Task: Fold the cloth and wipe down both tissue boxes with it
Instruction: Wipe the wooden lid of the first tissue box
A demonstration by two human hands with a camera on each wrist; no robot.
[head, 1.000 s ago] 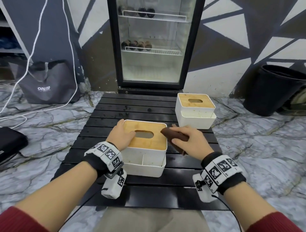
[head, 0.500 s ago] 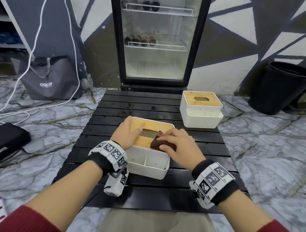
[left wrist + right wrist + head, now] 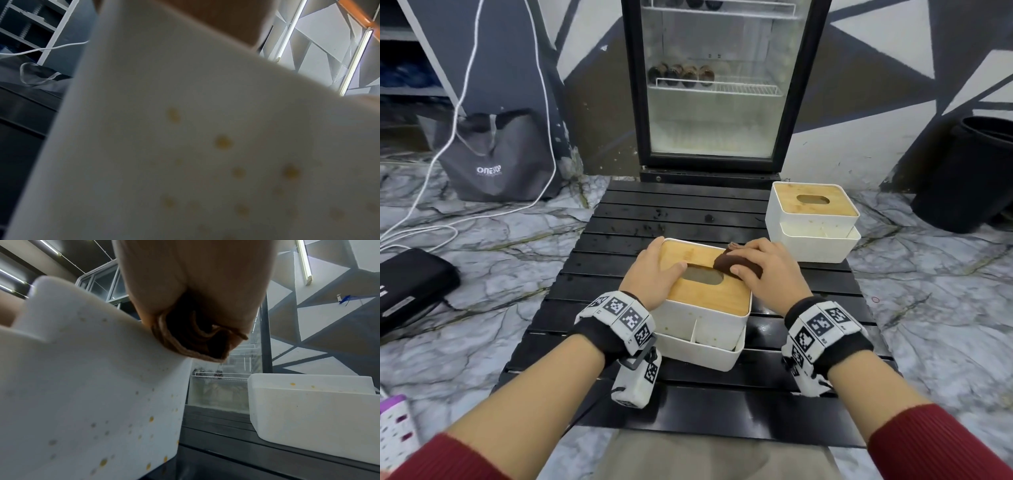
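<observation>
You wore dark red ribbed sleeves (image 3: 941, 445) pushed up your forearms. Each wrist carried a black band (image 3: 599, 337) with white blocks printed with black square codes, and a white camera unit (image 3: 637, 380) hung beneath. Khaki trousers (image 3: 715, 459) covered your legs.

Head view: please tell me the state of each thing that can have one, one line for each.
Near box: lid on, yellow spots on its side.
Far box: lid on, untouched.
Cloth: folded, pressed on the near lid.
Left hand: flat on the lid.
Right hand: grips the cloth.
Fridge: door shut.
</observation>
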